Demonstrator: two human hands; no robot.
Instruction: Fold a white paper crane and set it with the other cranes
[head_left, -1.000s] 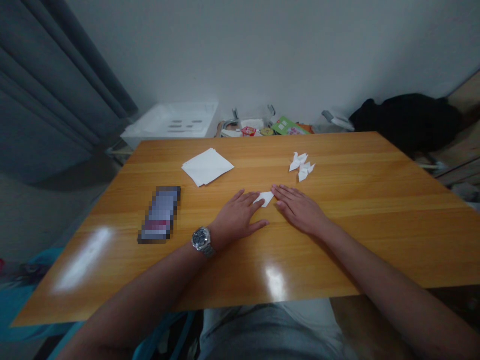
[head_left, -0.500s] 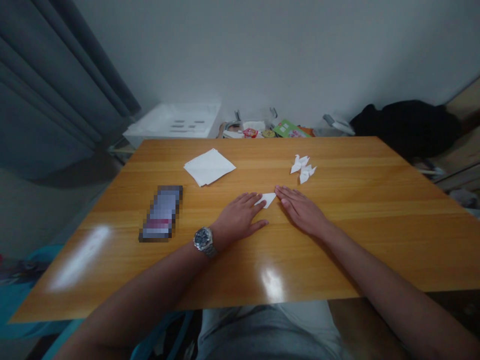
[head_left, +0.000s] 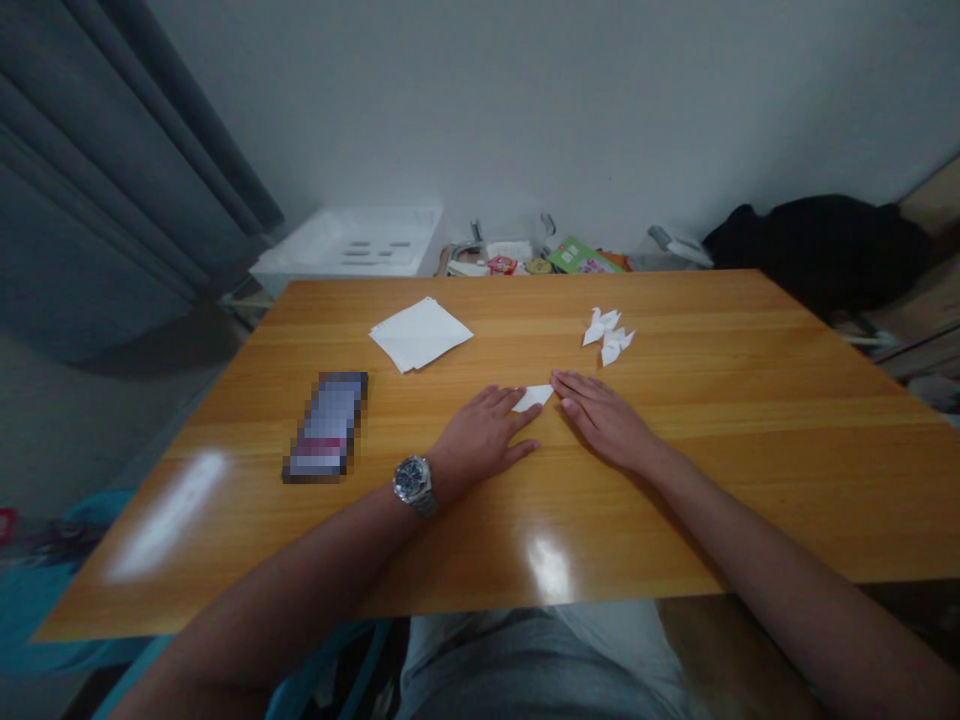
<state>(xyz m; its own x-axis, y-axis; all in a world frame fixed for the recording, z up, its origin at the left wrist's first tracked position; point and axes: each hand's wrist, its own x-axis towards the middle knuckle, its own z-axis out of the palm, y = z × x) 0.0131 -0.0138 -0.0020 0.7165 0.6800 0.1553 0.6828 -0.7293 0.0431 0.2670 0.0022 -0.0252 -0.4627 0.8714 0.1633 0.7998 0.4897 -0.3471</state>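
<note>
A small folded piece of white paper [head_left: 532, 398] lies on the wooden table between my hands. My left hand [head_left: 484, 432] rests flat over its left part, fingers stretched out and thumb spread toward me. Fingers of that hand hide some of the paper. My right hand [head_left: 604, 418] lies flat at the paper's right tip, with its fingertips touching or very close to it. Beyond the right hand sit two folded paper birds [head_left: 609, 335], side by side. At the back left is a stack of white paper sheets [head_left: 420, 335].
A phone [head_left: 326, 425], blurred out, lies left of my left hand. Behind the wooden table [head_left: 750, 450] stand a white plastic tray [head_left: 349, 245] and assorted items with a green booklet [head_left: 581, 256]. A black cloth heap [head_left: 817, 250] is at the far right.
Both hands keep nearly the same place on the folded paper. The whole view has shifted slightly; the left thumb and fingers look almost unchanged.
</note>
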